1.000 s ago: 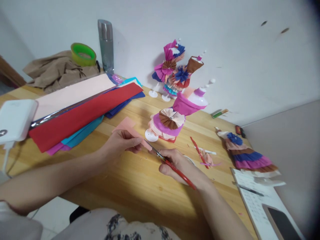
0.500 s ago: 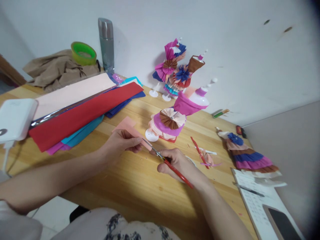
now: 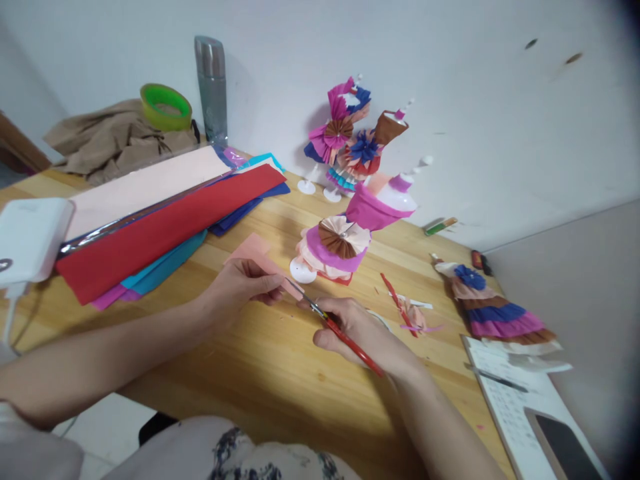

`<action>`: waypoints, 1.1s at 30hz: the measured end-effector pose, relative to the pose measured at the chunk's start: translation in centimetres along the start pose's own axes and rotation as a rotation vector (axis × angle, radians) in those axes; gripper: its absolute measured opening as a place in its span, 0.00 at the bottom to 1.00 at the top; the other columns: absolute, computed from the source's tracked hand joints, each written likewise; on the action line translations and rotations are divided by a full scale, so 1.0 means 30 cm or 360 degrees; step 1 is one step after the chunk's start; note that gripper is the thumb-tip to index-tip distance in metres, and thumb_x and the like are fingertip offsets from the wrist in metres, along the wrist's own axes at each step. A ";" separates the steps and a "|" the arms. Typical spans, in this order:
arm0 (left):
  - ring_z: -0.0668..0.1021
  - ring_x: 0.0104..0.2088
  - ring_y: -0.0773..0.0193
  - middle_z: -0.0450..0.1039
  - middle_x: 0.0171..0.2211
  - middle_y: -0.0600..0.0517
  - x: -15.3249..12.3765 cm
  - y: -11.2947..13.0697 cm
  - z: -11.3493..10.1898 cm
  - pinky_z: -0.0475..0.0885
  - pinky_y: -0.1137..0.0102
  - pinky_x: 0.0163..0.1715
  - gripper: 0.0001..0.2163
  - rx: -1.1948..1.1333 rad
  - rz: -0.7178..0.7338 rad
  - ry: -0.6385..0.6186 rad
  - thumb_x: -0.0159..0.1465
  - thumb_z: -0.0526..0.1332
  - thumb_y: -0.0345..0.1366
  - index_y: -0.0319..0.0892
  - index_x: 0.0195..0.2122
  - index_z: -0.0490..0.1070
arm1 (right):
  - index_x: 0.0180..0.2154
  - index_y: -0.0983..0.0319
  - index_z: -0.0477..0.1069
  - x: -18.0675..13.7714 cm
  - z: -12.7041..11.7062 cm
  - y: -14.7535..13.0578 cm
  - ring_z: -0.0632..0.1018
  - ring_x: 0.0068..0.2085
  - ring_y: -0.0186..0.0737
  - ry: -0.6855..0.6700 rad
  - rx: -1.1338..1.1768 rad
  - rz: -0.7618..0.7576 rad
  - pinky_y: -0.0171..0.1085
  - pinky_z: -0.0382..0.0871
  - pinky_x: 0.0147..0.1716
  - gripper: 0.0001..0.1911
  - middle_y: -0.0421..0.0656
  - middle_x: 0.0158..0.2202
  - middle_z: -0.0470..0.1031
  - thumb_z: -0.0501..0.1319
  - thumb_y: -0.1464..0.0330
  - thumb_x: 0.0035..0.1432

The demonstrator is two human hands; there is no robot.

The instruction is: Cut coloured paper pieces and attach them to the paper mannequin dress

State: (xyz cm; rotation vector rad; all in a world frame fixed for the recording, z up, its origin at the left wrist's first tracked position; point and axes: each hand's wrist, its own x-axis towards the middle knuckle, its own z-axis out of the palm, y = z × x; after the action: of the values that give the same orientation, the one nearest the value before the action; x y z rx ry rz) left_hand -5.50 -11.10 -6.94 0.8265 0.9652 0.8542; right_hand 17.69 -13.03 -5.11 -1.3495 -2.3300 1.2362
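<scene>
My left hand (image 3: 246,283) is closed on a folded strip of salmon-pink crepe paper (image 3: 256,248), pinching it between thumb and fingers. The strip's free end points right, toward my right hand (image 3: 345,327). That hand is closed round a pair of red-handled scissors (image 3: 353,347), whose blades lie along the end of the strip close to my left fingertips. Just beyond my hands stands a small mannequin (image 3: 383,203) in a pink paper dress with a brown and cream pleated rosette (image 3: 341,236). Part of the scissor handles is hidden by my right fingers.
Stacked crepe paper with a red sheet (image 3: 175,227) on top lies left, beside a white power bank (image 3: 33,240). Behind are a flask (image 3: 213,93), green tape roll (image 3: 167,107) and dressed mannequins (image 3: 340,133). Right are paper scraps (image 3: 413,313), a layered paper dress (image 3: 500,310) and a phone (image 3: 565,440).
Both hands keep almost the same place, with the paper and scissors still held. The scissors have shifted very slightly left; the whole view has moved a little too.
</scene>
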 end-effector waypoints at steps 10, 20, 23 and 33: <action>0.77 0.24 0.66 0.78 0.22 0.49 0.002 -0.009 -0.003 0.70 0.72 0.27 0.11 0.0045 -0.0007 0.0028 0.49 0.74 0.40 0.36 0.26 0.81 | 0.46 0.63 0.76 -0.009 0.005 -0.040 0.69 0.26 0.37 0.0104 -0.0352 0.0050 0.35 0.61 0.28 0.19 0.39 0.25 0.70 0.66 0.60 0.56; 0.75 0.26 0.66 0.79 0.25 0.47 -0.001 -0.011 0.002 0.68 0.73 0.28 0.11 0.0200 0.0111 -0.0062 0.52 0.70 0.40 0.36 0.28 0.82 | 0.57 0.61 0.70 -0.009 0.009 -0.044 0.79 0.39 0.50 0.0148 -0.0383 -0.0008 0.40 0.68 0.36 0.29 0.49 0.42 0.80 0.67 0.59 0.55; 0.77 0.28 0.64 0.81 0.29 0.44 -0.007 -0.007 0.009 0.68 0.71 0.30 0.11 0.0287 0.0157 -0.0121 0.55 0.68 0.40 0.35 0.30 0.82 | 0.57 0.60 0.70 -0.010 0.013 -0.050 0.80 0.42 0.51 0.0177 -0.0399 -0.0026 0.40 0.69 0.38 0.29 0.49 0.44 0.80 0.67 0.60 0.55; 0.76 0.24 0.66 0.79 0.22 0.48 -0.002 -0.010 0.004 0.69 0.72 0.27 0.10 0.0195 0.0129 -0.0063 0.52 0.70 0.40 0.37 0.26 0.81 | 0.47 0.62 0.68 -0.010 0.010 -0.022 0.68 0.27 0.37 0.0124 -0.0141 0.0063 0.36 0.62 0.29 0.25 0.39 0.29 0.70 0.67 0.55 0.54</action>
State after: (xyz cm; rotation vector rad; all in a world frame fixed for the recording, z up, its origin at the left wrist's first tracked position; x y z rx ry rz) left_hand -5.35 -11.31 -7.13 0.9897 0.9615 0.8509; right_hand 17.29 -13.61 -4.76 -1.4509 -2.3406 1.0818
